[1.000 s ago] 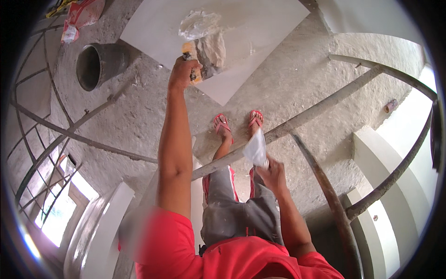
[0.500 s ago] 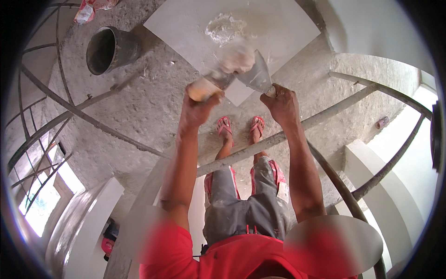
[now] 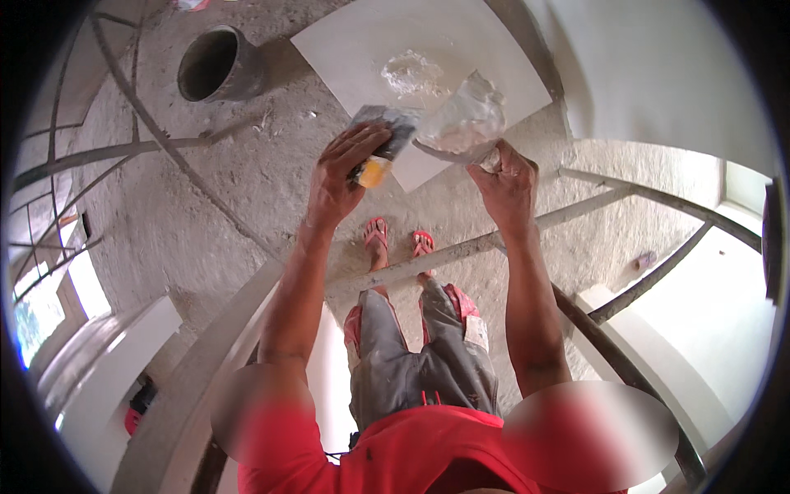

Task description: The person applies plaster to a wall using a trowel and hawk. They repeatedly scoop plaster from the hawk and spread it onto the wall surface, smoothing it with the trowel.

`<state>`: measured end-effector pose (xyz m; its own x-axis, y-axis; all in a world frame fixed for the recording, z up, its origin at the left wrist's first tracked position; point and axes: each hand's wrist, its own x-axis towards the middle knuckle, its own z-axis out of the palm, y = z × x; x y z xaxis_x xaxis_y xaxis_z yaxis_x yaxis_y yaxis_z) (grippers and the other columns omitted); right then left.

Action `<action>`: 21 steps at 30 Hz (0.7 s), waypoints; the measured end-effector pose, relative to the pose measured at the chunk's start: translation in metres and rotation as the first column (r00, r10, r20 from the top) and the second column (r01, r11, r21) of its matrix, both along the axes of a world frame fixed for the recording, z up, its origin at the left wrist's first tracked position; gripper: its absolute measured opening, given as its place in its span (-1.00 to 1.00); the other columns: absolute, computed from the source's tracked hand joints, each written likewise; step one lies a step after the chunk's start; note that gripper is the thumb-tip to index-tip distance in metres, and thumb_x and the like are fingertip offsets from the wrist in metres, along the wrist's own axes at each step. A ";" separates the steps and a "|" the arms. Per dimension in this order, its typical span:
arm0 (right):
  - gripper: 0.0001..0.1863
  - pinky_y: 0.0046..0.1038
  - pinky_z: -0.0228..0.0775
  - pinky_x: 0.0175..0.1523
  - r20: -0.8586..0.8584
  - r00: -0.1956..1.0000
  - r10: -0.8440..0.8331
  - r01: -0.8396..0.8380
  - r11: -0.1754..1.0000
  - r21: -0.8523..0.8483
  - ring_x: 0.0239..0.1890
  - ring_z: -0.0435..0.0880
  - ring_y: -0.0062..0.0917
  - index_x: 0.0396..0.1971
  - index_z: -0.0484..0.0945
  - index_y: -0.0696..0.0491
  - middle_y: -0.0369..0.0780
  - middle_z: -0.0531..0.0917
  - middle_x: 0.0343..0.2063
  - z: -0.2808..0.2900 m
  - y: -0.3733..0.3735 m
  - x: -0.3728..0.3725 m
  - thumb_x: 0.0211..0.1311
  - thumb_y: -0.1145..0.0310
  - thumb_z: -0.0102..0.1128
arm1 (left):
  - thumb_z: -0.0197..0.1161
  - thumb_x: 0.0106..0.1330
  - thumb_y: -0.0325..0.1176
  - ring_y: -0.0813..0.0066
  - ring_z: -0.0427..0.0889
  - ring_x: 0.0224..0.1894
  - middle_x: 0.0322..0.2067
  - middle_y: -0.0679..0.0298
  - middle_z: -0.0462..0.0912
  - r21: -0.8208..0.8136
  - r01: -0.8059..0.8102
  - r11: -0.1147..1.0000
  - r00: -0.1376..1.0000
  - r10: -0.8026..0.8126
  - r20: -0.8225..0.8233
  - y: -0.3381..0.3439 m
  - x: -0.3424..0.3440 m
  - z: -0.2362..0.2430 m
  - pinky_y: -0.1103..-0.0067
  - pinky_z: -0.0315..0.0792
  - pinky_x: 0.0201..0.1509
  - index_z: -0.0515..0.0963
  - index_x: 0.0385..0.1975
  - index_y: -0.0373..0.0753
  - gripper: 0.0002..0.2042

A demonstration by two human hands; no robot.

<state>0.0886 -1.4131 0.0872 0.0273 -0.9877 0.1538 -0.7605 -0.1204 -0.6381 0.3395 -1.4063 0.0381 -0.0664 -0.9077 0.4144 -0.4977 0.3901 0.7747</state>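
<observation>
My left hand [image 3: 341,169] is wrapped round a scraper [image 3: 393,125] with a grey blade and a yellow-ended handle. In my right hand [image 3: 508,185] is a wide putty knife [image 3: 444,151], gripped by its handle. A heap of wet, off-white plaster [image 3: 471,115] covers most of the putty knife's blade. The two blades are held close together in front of me, edges almost meeting; I cannot tell whether they touch. Beyond and below them lies a pale square board [image 3: 346,45] on the floor, with a rough patch of plaster [image 3: 411,72] on it.
A dark bucket [image 3: 239,70] stands on the rough floor at the far left. Metal scaffold tubes [image 3: 411,267] cross in front of my legs and on both sides. A pale wall [image 3: 650,90] rises at the far right.
The plaster between the two tools now sits on the right putty knife, whose blade has tilted. My left hand has turned over its scraper. The view has shifted slightly.
</observation>
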 end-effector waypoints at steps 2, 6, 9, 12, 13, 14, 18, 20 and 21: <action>-0.71 -0.24 0.38 -0.40 -0.156 0.988 0.013 -0.007 0.999 0.043 -0.55 0.57 -0.16 -0.48 0.50 0.12 -0.09 0.51 -0.67 0.023 0.003 0.010 -0.08 0.24 0.36 | 0.26 0.09 -0.55 0.33 0.64 -0.07 -0.10 0.12 0.65 0.238 -0.191 0.952 0.924 0.257 -0.284 0.035 0.000 0.004 0.47 0.46 0.07 0.57 -0.05 -0.30 -0.64; -0.73 -0.22 0.38 -0.38 -0.127 0.987 0.099 -0.090 0.993 0.080 -0.52 0.57 -0.12 -0.43 0.50 0.11 -0.10 0.54 -0.64 0.038 0.036 0.013 -0.02 0.25 0.32 | 0.25 0.06 -0.60 0.43 0.62 -0.23 -0.26 0.19 0.64 0.499 -0.255 0.828 0.257 0.556 -0.791 0.096 -0.010 0.021 0.56 0.46 -0.08 0.52 -0.12 -0.31 -0.67; -0.74 -0.21 0.38 -0.38 -0.113 0.978 0.174 -0.158 0.978 0.136 -0.51 0.56 -0.09 -0.36 0.48 0.10 -0.10 0.55 -0.62 0.039 0.074 0.024 0.01 0.29 0.31 | 0.27 0.04 -0.60 0.39 0.58 -0.20 -0.24 0.24 0.57 0.547 -0.307 0.779 -0.060 0.558 -0.828 0.148 -0.021 0.033 0.52 0.46 -0.11 0.43 -0.10 -0.26 -0.63; -0.70 -0.15 0.38 -0.36 -0.164 0.948 0.274 -0.254 0.958 0.134 -0.48 0.59 -0.07 -0.26 0.47 0.05 -0.08 0.57 -0.59 0.020 0.117 0.019 0.06 0.28 0.33 | 0.23 0.05 -0.62 0.32 0.55 -0.06 -0.11 0.21 0.52 0.526 -0.286 0.801 -0.200 0.488 -0.850 0.217 -0.025 0.024 0.39 0.46 0.02 0.39 0.01 -0.26 -0.54; -0.70 -0.14 0.38 -0.36 -0.163 0.945 0.285 -0.262 0.954 0.147 -0.47 0.60 -0.06 -0.25 0.46 0.04 -0.07 0.57 -0.58 0.019 0.130 0.020 0.07 0.28 0.34 | 0.21 0.05 -0.63 0.30 0.55 -0.04 -0.10 0.20 0.52 0.516 -0.266 0.814 -0.246 0.460 -0.853 0.241 -0.026 0.023 0.35 0.45 0.07 0.38 0.05 -0.26 -0.52; -0.70 -0.14 0.40 -0.36 -0.155 0.936 0.317 -0.295 0.944 0.150 -0.45 0.61 -0.07 -0.24 0.46 0.02 -0.07 0.59 -0.56 0.019 0.143 0.022 0.08 0.25 0.34 | 0.18 0.06 -0.59 0.27 0.56 -0.04 -0.10 0.20 0.53 0.575 -0.287 0.766 -0.264 0.514 -0.816 0.266 -0.030 0.026 0.34 0.45 0.09 0.39 0.04 -0.29 -0.54; -0.67 -0.17 0.44 -0.35 -0.124 0.886 0.446 -0.439 0.895 0.085 -0.44 0.63 -0.07 -0.21 0.43 0.07 -0.08 0.60 -0.55 0.019 0.188 0.021 0.10 0.27 0.32 | 0.13 0.07 -0.54 0.23 0.57 -0.02 -0.10 0.18 0.55 0.626 -0.277 0.729 -0.394 0.508 -0.766 0.361 -0.062 0.015 0.33 0.45 0.12 0.40 0.03 -0.31 -0.56; -0.65 -0.19 0.45 -0.34 -0.099 0.842 0.530 -0.524 0.848 0.082 -0.44 0.63 -0.07 -0.18 0.41 0.10 -0.07 0.60 -0.55 0.025 0.213 0.022 0.11 0.28 0.31 | 0.12 0.07 -0.52 0.21 0.57 -0.01 -0.09 0.16 0.55 0.639 -0.266 0.722 -0.482 0.474 -0.736 0.398 -0.088 0.020 0.33 0.43 0.15 0.41 0.02 -0.32 -0.57; -0.64 -0.19 0.45 -0.35 -0.038 0.833 0.552 -0.549 0.833 0.075 -0.44 0.63 -0.07 -0.19 0.40 0.12 -0.06 0.60 -0.54 0.025 0.224 0.020 0.10 0.29 0.32 | 0.12 0.07 -0.52 0.20 0.57 -0.01 -0.09 0.16 0.56 0.632 -0.260 0.730 -0.512 0.451 -0.731 0.412 -0.100 0.023 0.33 0.43 0.15 0.41 0.02 -0.33 -0.57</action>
<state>0.1088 -1.1892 0.1122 0.5762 -0.8135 0.0786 -0.6138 -0.4942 -0.6156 0.2400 -0.9946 0.0613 0.6095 -0.4791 -0.6316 0.7874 0.4585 0.4121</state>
